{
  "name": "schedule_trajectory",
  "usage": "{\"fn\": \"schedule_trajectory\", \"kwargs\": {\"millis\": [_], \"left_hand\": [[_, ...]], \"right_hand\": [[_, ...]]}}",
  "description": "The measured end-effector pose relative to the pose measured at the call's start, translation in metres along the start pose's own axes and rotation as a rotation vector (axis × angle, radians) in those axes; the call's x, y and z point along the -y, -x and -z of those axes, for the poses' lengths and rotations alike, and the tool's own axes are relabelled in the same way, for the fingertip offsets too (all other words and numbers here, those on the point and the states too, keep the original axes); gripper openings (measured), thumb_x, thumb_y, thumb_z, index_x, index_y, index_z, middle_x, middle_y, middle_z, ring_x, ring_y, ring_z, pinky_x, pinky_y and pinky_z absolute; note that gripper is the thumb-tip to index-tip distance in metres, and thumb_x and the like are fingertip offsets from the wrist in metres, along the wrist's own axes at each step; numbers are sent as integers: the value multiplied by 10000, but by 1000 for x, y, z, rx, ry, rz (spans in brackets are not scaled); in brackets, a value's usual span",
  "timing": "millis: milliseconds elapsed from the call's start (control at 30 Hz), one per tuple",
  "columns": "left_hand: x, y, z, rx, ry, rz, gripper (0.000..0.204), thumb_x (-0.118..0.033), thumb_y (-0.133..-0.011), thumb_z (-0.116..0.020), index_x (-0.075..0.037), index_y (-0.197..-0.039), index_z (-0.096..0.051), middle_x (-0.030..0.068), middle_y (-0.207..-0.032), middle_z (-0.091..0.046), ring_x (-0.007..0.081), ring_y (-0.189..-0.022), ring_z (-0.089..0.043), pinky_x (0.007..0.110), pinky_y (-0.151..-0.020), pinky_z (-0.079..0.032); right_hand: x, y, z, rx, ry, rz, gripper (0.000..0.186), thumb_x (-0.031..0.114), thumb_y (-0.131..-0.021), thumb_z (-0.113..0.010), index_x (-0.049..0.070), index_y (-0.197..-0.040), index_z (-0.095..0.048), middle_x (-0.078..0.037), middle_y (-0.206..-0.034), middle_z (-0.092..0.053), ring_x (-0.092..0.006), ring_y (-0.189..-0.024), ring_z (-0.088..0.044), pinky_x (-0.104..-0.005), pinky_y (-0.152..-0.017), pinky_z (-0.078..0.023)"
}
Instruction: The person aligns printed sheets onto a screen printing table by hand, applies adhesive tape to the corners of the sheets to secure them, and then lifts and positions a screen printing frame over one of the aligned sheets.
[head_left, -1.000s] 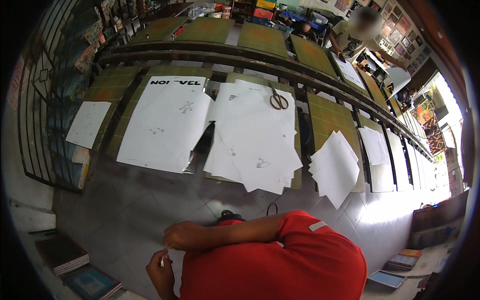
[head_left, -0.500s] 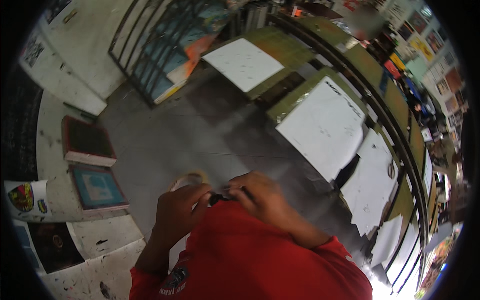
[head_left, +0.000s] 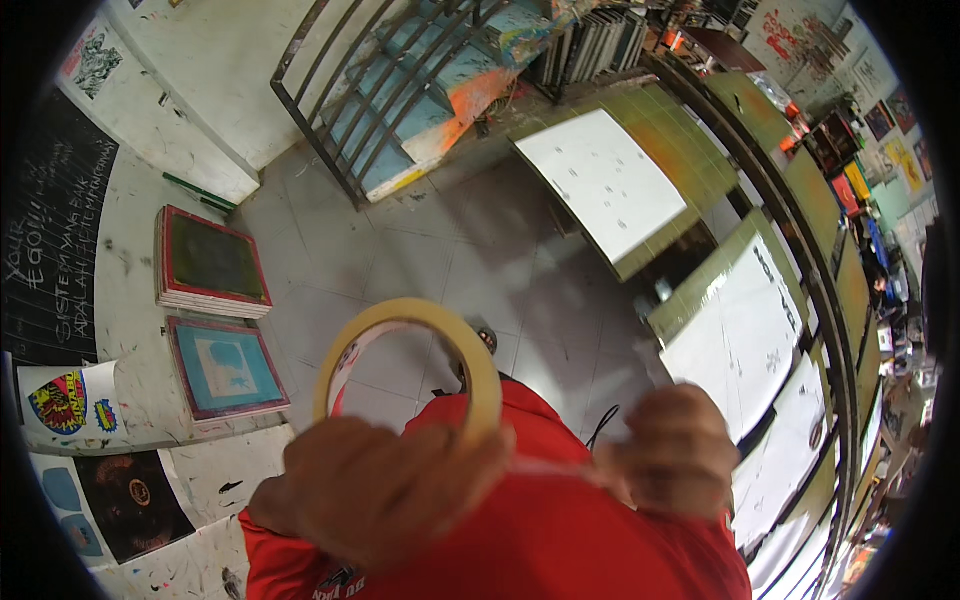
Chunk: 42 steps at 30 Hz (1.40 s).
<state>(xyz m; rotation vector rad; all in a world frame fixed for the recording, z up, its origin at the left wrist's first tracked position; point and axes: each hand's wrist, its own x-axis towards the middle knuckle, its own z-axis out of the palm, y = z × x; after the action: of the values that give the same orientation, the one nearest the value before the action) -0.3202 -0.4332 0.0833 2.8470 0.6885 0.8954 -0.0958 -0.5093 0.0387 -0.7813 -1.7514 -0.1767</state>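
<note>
Left hand [head_left: 380, 490] and right hand [head_left: 670, 455] are farther apart than half a second ago, and the tape roll [head_left: 484, 375], a blur before, now shows as a nearly complete pale-yellow ring. Taking the roll as the centre of the dial, the left hand sits at 6 o'clock, its fingers grasping the ring's lower rim, the hole turned toward the camera. Between 3 and 4 o'clock, the right hand, badly blurred, is clenched on one end of a thin pale strip [head_left: 552, 467] that runs straight across from the left fingers. The red shirt [head_left: 570, 510] lies behind them at 4 o'clock.

Farther off, a stack of red-rimmed frames [head_left: 215, 260] lies at 10 o'clock, a blue framed panel [head_left: 262, 372] at 9. A white sheet [head_left: 600, 180] rests on a green board [head_left: 690, 150] between 1 and 2; a larger sheet [head_left: 735, 335] lies near 3.
</note>
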Motion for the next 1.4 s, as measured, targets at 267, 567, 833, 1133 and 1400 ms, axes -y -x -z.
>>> {"fn": "schedule_trajectory", "kwargs": {"millis": [267, 567, 833, 1133, 1400], "left_hand": [[43, -88, 4, -235, 25, -104, 131, -278, -837, -672, -157, -858, -625, 26, -765, -553, 145, -565, -476, 326, -556, -417], [105, -206, -45, -15, 594, -244, 174, -315, -760, -718, -199, -861, -637, -6, -749, -526, 147, -618, -497, 340, -604, -455], [129, -288, -95, 5, 721, -106, 189, -268, -729, -720, -140, -830, -623, 21, -697, -504, 173, -679, -494, 344, -628, -466], [198, -485, -347, 69, 975, -813, 158, -62, -852, -652, -17, -999, -688, 113, -888, -712, 248, -752, -690, 313, -659, -534], [118, -487, -538, 342, 747, -1101, 338, -204, -887, -622, -127, -1216, -605, 88, -812, -688, 256, -698, -660, 376, -609, -519]], "right_hand": [[-57, -93, -13, -393, 241, -49, 91, 75, -666, -594, 113, -597, -547, 0, -611, -625, -94, -530, -545, -255, -540, -406], [-46, -104, 1, -407, 72, -693, 668, 55, -615, -798, 40, -1236, -553, -95, -1243, -551, -238, -1139, -502, -392, -997, -371], [-148, -108, 23, -86, 626, -201, 344, 6, -642, -776, 88, -965, -691, 6, -952, -602, -171, -959, -555, -298, -835, -476], [-209, -107, -12, -160, 1130, -505, 472, 122, -695, -824, 128, -1082, -554, 18, -723, -577, -133, -626, -526, -294, -504, -430], [-239, -66, -40, -359, 1484, -1112, 208, -15, -658, -800, 37, -799, -656, -40, -676, -631, -186, -584, -564, -294, -533, -452]]}}
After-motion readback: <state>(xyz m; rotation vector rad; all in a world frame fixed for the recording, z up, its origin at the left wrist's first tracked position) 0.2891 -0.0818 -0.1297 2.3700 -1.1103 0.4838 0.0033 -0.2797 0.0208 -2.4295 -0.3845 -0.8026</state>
